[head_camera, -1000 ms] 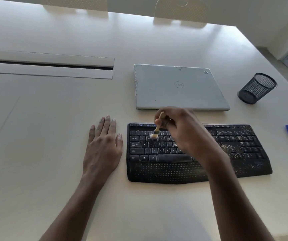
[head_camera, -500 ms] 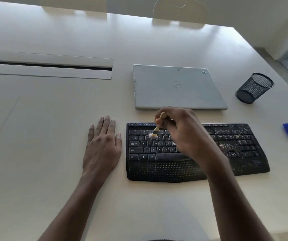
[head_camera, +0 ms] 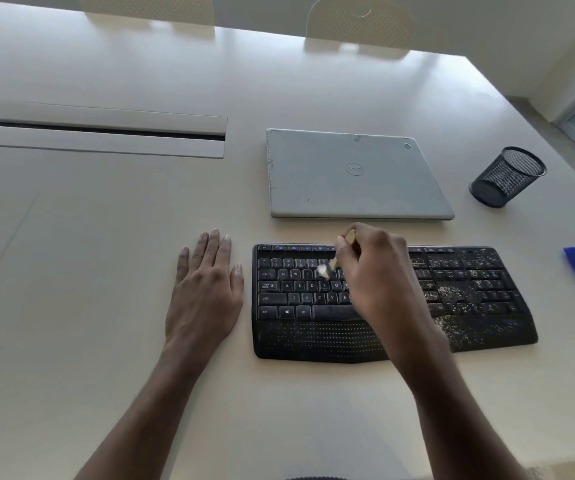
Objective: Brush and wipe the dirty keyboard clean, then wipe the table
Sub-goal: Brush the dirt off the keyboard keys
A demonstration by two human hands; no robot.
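Right hand [head_camera: 376, 271] grasping a small brush [head_camera: 335, 259], its bristles now shifted slightly rightward along the upper key rows of the keyboard [head_camera: 314, 337] before the closed laptop [head_camera: 355, 174]; left hand [head_camera: 206, 289] stays flat and released on the table [head_camera: 88, 254]; right-side grit remains unswept.

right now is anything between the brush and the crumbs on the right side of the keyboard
Only the right hand holding the brush itself lies between; no object blocks the keyboard surface toward the crumbs.

Two bare forearms, no sleeves visible. Left hand [head_camera: 206, 292] and right hand [head_camera: 379, 271]: no rings, watch or gloves; nails short, unpainted.
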